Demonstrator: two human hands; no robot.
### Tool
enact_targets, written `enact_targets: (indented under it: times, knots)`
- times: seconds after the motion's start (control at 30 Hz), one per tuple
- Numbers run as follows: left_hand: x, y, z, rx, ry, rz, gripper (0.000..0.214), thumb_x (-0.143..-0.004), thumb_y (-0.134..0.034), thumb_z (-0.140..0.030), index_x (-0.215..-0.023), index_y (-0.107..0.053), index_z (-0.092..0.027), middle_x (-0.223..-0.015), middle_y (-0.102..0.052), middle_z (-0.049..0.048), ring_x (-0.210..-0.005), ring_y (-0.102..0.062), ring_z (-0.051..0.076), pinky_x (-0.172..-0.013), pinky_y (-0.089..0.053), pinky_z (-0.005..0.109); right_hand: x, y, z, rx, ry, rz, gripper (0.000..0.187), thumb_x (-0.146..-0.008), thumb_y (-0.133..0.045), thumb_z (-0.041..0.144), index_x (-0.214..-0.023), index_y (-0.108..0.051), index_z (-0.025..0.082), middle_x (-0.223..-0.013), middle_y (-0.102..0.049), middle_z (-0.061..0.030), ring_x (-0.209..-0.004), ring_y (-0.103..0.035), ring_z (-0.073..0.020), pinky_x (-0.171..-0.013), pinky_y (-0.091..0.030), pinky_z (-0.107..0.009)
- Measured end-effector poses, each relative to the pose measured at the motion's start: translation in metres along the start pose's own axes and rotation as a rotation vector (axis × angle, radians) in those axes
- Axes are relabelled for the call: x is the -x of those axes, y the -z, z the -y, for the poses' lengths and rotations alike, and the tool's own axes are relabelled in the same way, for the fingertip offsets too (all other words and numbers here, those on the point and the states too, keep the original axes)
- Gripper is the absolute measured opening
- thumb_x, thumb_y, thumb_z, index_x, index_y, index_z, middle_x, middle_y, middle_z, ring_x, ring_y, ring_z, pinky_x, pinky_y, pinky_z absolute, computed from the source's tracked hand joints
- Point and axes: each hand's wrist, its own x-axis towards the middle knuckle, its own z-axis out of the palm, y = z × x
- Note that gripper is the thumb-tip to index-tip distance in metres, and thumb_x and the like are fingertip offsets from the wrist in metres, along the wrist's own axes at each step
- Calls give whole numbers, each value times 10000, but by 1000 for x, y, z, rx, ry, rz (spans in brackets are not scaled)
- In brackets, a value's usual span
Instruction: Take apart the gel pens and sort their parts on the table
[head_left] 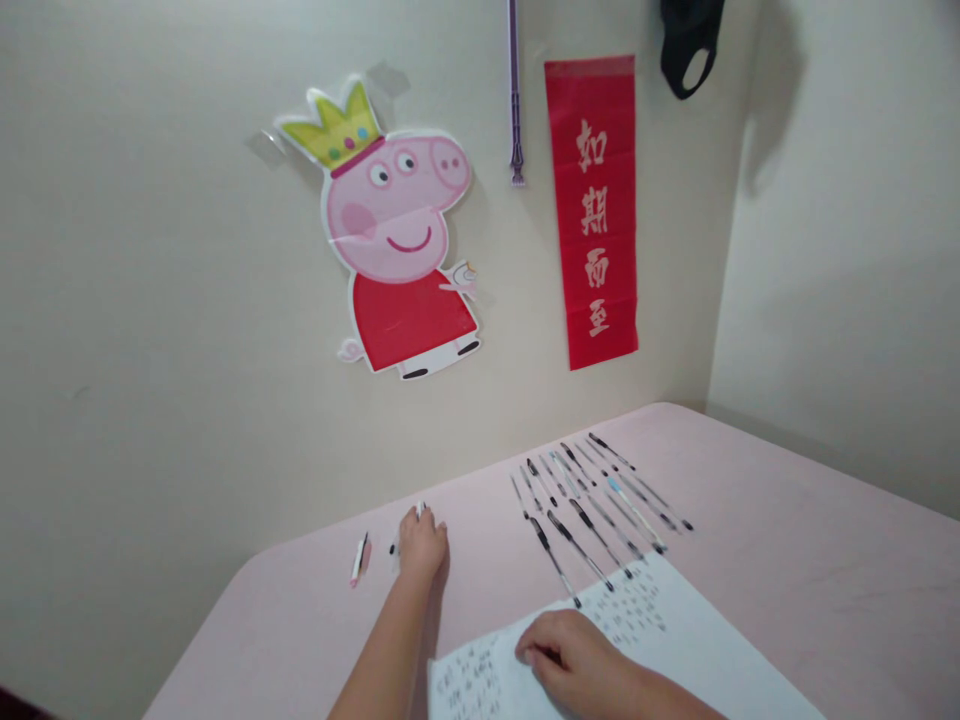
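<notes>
My left hand (422,543) reaches to the far left part of the table, its fingers curled down on a pen. Only a short white end of that pen (421,509) shows past the fingertips. Just left of the hand, a small black-tipped piece (392,549) is partly hidden. A white and pink pen (360,560) lies farther left. My right hand (568,650) rests with curled fingers on a white sheet of paper (720,640) with handwriting, and nothing shows in it. Beyond the paper, several pens (592,525) lie in slanted rows, many with black grips or caps.
The pink tabletop (810,560) meets a pale wall at the back. On the wall are a cartoon pig cutout (412,240), a red paper banner (596,215) and a hanging purple strap (514,90). A black item (686,45) hangs at the upper right.
</notes>
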Motion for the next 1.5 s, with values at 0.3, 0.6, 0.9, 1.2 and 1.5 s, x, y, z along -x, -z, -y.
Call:
enact_targets:
  times: [0.3, 0.6, 0.9, 1.2, 1.5]
  knots:
    - [1, -4, 0, 11, -81, 30, 332, -859, -417, -171, -1098, -628, -80, -1300, -528, 201, -1216, -467, 282, -1069, -272, 414, -1, -1, -2, 7, 0, 3, 276, -798, -466, 173, -847, -737, 195, -805, -727, -36, -750, -633, -152, -698, -415, -214]
    - [32, -4, -10, 241, -275, 88, 373, -807, -410, -60, -1038, -683, -163, -1209, -626, 80, -1139, -544, 177, -1036, -379, 331, 1, 4, 3, -3, 22, 4, 281, -805, -457, 158, -845, -732, 199, -806, -725, -34, -746, -631, -153, -709, -417, -220]
    - [58, 1, -23, 401, -341, 75, 327, -825, -440, -131, -996, -711, -194, -1157, -664, 68, -1095, -584, 198, -1018, -421, 378, 2, 6, 6, 2, 6, 12, 274, -778, -470, 156, -831, -736, 194, -811, -729, -33, -751, -622, -155, -696, -403, -220]
    - [51, 0, -19, 412, -321, 25, 271, -798, -506, -146, -951, -721, -210, -1057, -709, 66, -1025, -617, 208, -967, -438, 377, 0, 1, 1, -12, 12, 5, 282, -779, -463, 167, -837, -737, 204, -818, -729, -24, -752, -623, -153, -705, -408, -216]
    - [26, 3, -35, 245, -190, 60, 291, -798, -527, -173, -1057, -656, -141, -1114, -649, 107, -1056, -585, 200, -943, -407, 304, 1, 4, 3, -7, 24, -2, 291, -776, -464, 147, -856, -738, 205, -826, -734, -30, -751, -633, -153, -708, -413, -217]
